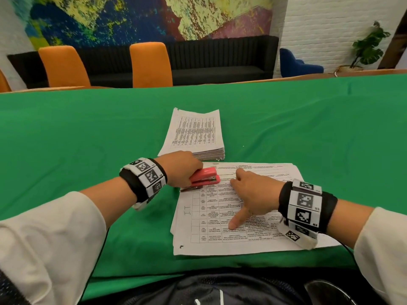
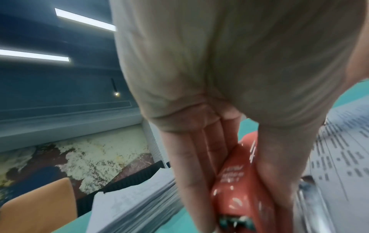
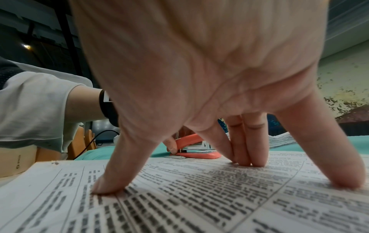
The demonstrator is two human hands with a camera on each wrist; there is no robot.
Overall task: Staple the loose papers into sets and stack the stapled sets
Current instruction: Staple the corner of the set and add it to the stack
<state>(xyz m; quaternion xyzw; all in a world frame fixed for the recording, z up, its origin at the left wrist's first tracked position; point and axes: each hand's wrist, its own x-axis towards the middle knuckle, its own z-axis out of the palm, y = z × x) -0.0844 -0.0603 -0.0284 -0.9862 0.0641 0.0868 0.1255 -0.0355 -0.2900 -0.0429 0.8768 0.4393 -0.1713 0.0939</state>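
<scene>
Stapler (image 1: 203, 178), pink, gripped by the left hand (image 1: 179, 168) at the far left corner of the loose papers (image 1: 220, 227) on the green-covered desk (image 1: 88, 139); its white lettering, seen only in the left wrist view, is too blurred to read. Right hand (image 1: 253, 194) presses spread, straight fingers (image 3: 247, 151) on the printed tables. Stack of sets (image 1: 196, 135) lies just beyond.
</scene>
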